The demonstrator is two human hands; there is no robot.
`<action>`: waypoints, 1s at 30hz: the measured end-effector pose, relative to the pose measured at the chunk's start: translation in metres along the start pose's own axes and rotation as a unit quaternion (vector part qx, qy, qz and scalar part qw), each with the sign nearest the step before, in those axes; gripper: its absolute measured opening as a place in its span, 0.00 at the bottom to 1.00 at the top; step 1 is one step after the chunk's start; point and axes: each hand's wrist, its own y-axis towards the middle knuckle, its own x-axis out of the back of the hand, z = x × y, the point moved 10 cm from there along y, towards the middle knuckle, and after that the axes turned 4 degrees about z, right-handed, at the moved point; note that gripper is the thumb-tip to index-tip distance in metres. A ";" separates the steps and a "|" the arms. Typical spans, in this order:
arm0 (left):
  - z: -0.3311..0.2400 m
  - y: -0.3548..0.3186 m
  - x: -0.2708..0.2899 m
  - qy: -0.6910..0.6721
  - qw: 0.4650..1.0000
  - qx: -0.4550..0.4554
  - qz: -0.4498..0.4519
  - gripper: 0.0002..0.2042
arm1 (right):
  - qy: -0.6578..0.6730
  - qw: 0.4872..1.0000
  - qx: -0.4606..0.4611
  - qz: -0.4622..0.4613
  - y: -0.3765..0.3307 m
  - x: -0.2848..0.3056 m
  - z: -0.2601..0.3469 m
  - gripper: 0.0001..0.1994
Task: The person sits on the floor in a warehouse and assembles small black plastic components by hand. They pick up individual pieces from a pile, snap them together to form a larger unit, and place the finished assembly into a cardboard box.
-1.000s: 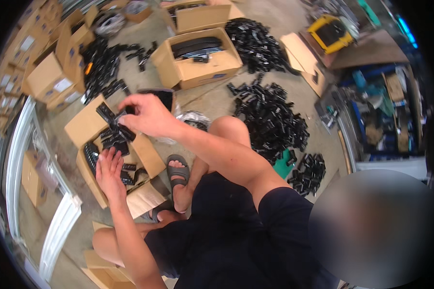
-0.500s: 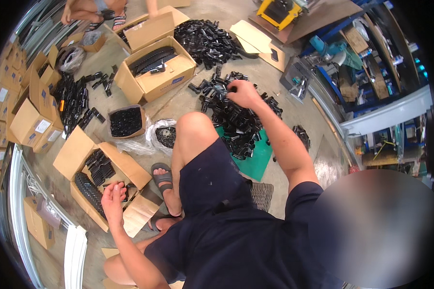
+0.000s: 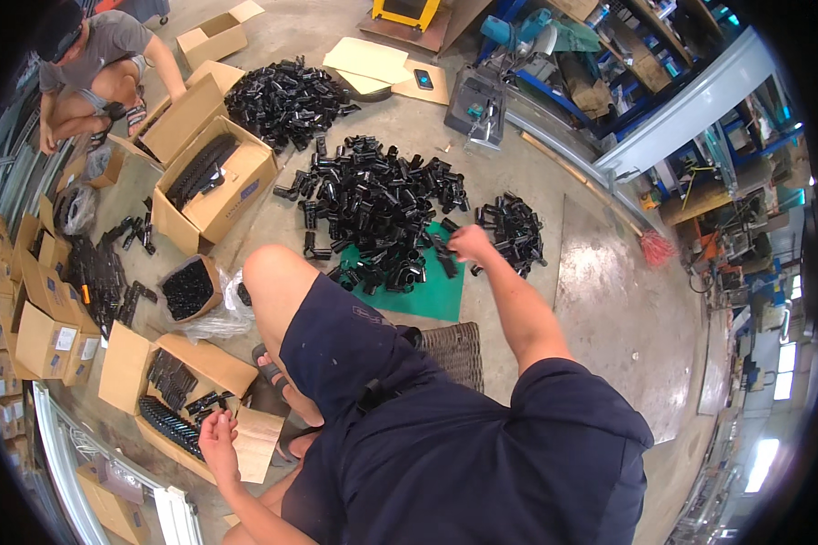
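My right hand (image 3: pixel 473 245) reaches to the right edge of a heap of black elbow-shaped plastic fittings (image 3: pixel 373 195). Its fingers are closed on one short black fitting (image 3: pixel 444 258), just above the green sheet (image 3: pixel 441 298) under the heap. My left hand (image 3: pixel 218 438) is raised over the near edge of an open cardboard box (image 3: pixel 125 363), with its fingers curled together. Whatever it may hold is too small to make out. Inside that box, black fittings lie in neat rows (image 3: pixel 170 425), with a few loose ones beside them.
A second heap of fittings (image 3: pixel 509 234) lies to the right, a third (image 3: pixel 286 102) farther back. Another open box (image 3: pixel 232 195) holds stacked fittings; a smaller box (image 3: pixel 191 286) holds small black pieces. At the far left a person (image 3: pixel 109 68) squats. A woven seat (image 3: pixel 454 354) is beside me.
My right hand has gone from the top of the heap to its near right edge. The view has turned right. My left hand stays by the near box.
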 end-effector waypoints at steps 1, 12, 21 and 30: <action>-0.006 -0.009 0.005 0.007 1.000 -0.002 -0.011 0.14 | 0.234 0.931 -0.271 0.072 -0.020 -0.022 -0.044 0.11; -0.110 -0.131 0.040 0.092 0.984 -0.118 -0.094 0.15 | 0.412 0.796 -0.408 -0.173 -0.027 0.040 -0.229 0.20; -0.157 -0.254 0.054 0.253 0.947 -0.092 -0.173 0.21 | 0.458 0.874 0.119 -0.105 0.158 0.248 0.172 0.15; -0.125 -0.289 0.113 0.154 0.963 -0.079 -0.206 0.20 | 0.381 0.835 0.352 -0.183 0.069 0.401 0.337 0.10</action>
